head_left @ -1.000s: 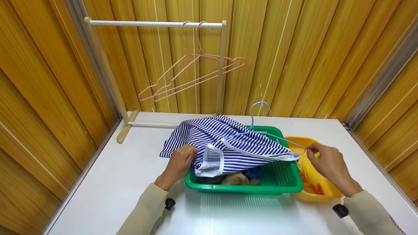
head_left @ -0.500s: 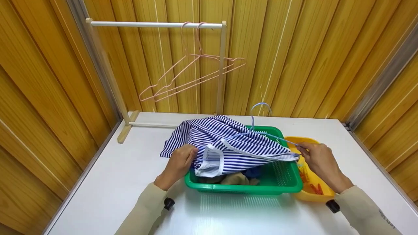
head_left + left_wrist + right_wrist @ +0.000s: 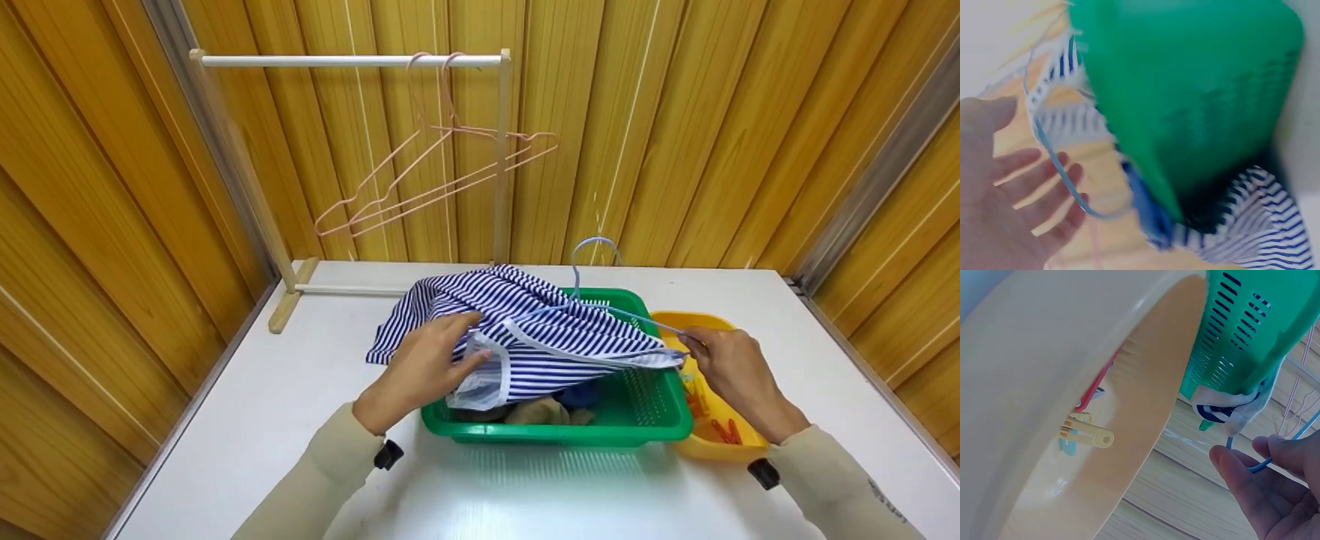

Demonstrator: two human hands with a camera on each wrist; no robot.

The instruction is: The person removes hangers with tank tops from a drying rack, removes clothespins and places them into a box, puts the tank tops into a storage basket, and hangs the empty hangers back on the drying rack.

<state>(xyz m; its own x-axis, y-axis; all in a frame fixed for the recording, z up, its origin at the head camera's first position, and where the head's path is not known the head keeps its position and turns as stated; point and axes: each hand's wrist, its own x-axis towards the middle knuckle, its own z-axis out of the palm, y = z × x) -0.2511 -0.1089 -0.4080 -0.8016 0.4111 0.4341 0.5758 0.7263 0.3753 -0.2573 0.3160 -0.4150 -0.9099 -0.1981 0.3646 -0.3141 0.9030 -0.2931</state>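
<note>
A blue-and-white striped sleeveless top [image 3: 555,375] with white trim lies over the green basket [image 3: 555,435] in the head view. A blue wire hanger [image 3: 1260,467] passes through it, its hook standing up behind the neckline. My right hand [image 3: 735,379] pinches the hanger's right end between thumb and fingers, beside the top's white-edged opening. At the other opening, my left hand [image 3: 418,367] has its fingers spread and its thumb apart. The left wrist view shows the hanger's left end emerging from the white-trimmed opening, near those straight fingers.
Right of the basket stands a yellow basin [image 3: 724,451] holding clothespins [image 3: 725,430]. Olive cloth [image 3: 540,411] lies in the basket. Behind, two pink hangers [image 3: 397,182] hang from the white rail [image 3: 315,61] of a wooden rack, close to the wood-patterned wall [image 3: 697,135].
My left hand has let go of the striped top and spread its fingers. My right hand has moved slightly left and closed on the hanger's end. The head view has shifted a little.
</note>
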